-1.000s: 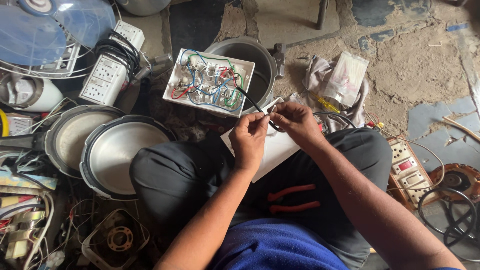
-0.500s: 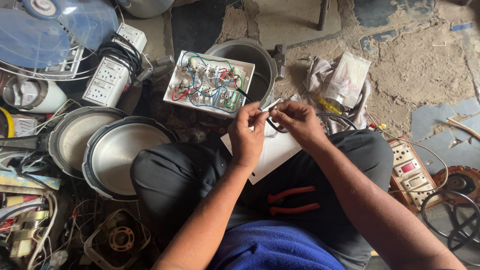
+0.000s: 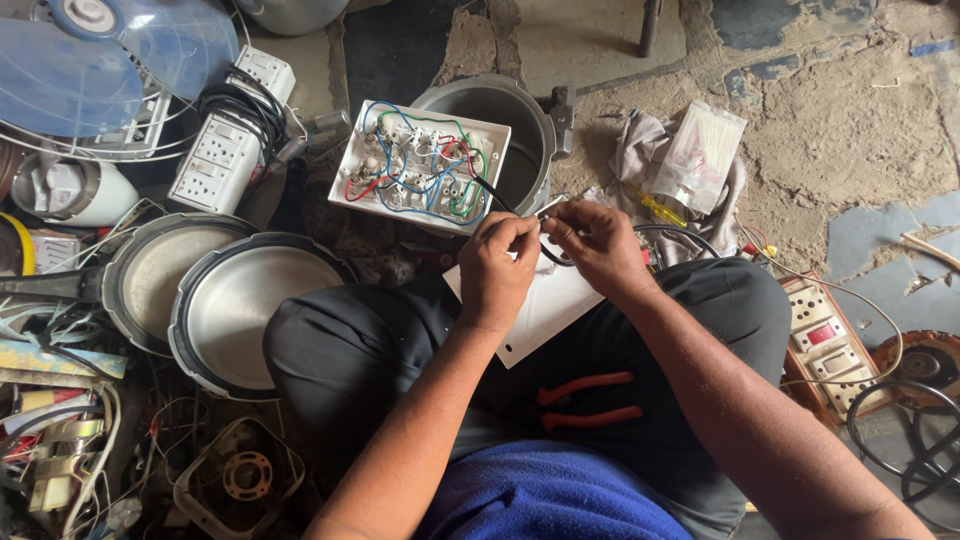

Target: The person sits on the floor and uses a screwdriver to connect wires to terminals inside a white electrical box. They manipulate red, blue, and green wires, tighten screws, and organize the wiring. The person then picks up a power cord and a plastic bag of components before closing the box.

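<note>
White switchboard (image 3: pixel 420 165) with red, blue, green wires (image 3: pixel 425 170); red-handled pliers (image 3: pixel 585 400) on dark trousers (image 3: pixel 360 350).

Left hand (image 3: pixel 497 262) and right hand (image 3: pixel 597 245) pinch a black wire (image 3: pixel 500 200) (from the open switchboard (image 3: pixel 420 165)).

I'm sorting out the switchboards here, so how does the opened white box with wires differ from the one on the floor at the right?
The opened white box lies back up, showing red, blue and green wires; the floor board lies face up, showing sockets and a red switch. The opened box rests tilted on a pot's rim, near both hands; the floor board lies flat on the ground, apart from them. Both are rectangular electrical boards.
</note>
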